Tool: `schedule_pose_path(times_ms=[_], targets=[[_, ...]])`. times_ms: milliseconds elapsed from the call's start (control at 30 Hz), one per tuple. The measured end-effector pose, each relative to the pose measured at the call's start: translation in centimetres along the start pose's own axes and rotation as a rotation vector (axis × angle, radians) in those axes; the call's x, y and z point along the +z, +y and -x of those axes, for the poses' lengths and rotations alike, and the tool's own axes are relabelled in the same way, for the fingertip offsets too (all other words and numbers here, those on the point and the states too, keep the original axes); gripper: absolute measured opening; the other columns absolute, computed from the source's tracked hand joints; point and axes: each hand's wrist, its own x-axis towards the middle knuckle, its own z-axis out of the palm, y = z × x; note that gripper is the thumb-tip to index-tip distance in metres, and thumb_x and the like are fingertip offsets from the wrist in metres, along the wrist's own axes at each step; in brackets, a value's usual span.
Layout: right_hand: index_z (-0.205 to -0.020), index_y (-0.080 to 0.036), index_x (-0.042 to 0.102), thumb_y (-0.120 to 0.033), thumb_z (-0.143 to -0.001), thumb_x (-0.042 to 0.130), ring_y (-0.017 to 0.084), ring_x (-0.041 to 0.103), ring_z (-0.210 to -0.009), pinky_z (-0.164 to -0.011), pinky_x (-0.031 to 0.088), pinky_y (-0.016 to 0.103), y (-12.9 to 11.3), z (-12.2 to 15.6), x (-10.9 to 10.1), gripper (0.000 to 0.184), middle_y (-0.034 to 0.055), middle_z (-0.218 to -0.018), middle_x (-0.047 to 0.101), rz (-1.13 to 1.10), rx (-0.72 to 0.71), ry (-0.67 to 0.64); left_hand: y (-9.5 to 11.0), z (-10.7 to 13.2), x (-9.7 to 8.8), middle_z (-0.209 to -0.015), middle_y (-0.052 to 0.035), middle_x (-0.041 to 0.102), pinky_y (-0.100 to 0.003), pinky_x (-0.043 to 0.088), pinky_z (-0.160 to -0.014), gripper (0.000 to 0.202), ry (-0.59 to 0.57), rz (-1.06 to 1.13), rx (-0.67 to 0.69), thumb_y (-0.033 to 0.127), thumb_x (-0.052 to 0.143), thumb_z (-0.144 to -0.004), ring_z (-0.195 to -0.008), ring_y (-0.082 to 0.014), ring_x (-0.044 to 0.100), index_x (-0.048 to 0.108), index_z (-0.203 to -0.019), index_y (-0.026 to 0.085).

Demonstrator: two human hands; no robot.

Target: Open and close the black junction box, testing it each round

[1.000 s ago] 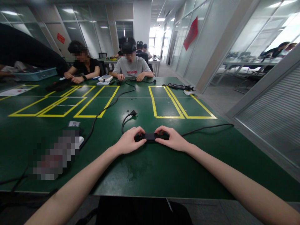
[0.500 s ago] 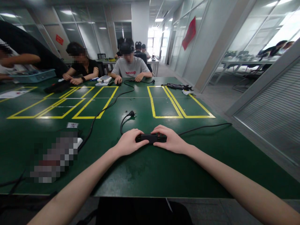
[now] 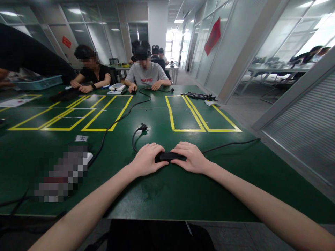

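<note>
A black power adapter (image 3: 166, 156), a small oblong box, lies between my hands just over or on the green table. My left hand (image 3: 147, 159) grips its left end, thumb on the near side and fingers behind. At the other end my right hand (image 3: 193, 157) pinches it the same way, covering that part. Beyond my left hand, a short black cord curves up to a plug (image 3: 143, 127) with metal pins. Another black cable (image 3: 232, 143) runs from behind my right hand toward the table's right edge.
The green table (image 3: 157, 202) carries yellow tape rectangles (image 3: 188, 130). At left lies a blurred-out object (image 3: 62, 170) beside a long black cable (image 3: 104, 136). A folded black tripod-like thing (image 3: 200, 96) rests at the far edge. Co-workers, one in a grey shirt (image 3: 146, 75), sit opposite.
The adapter has tipped slightly, and both hands have shifted a little, the fingers closing further over it. The plug has moved slightly left. At far left, the bending person has shifted.
</note>
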Motion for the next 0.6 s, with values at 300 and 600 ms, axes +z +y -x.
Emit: schedule_pose_path(times_ms=[300, 600], targets=[[-0.091, -0.019, 0.067, -0.044, -0.099, 0.063, 0.022, 0.062, -0.079, -0.068, 0.044, 0.032, 0.6, -0.3, -1.2, 0.027, 0.0072, -0.085, 0.068, 0.056, -0.011, -0.161, 0.2, -0.1, 0.0, -0.092, -0.0065, 0.075, -0.036, 0.048, -0.081, 0.023, 0.010, 0.010, 0.030, 0.041, 0.070, -0.094, -0.090, -0.0243, 0.065, 0.073, -0.103, 0.020], [-0.090, -0.018, 0.063, -0.045, -0.100, 0.060, 0.020, 0.061, -0.078, -0.069, 0.043, 0.030, 0.2, -0.4, -2.0, 0.028, 0.0056, -0.087, 0.066, 0.007, 0.051, -0.269, 0.5, -0.2, 0.7, -0.098, -0.0079, 0.076, -0.035, 0.051, -0.082, 0.025, 0.018, 0.031, 0.108, 0.039, 0.062, -0.100, -0.090, -0.0232, 0.066, 0.071, -0.108, 0.017]])
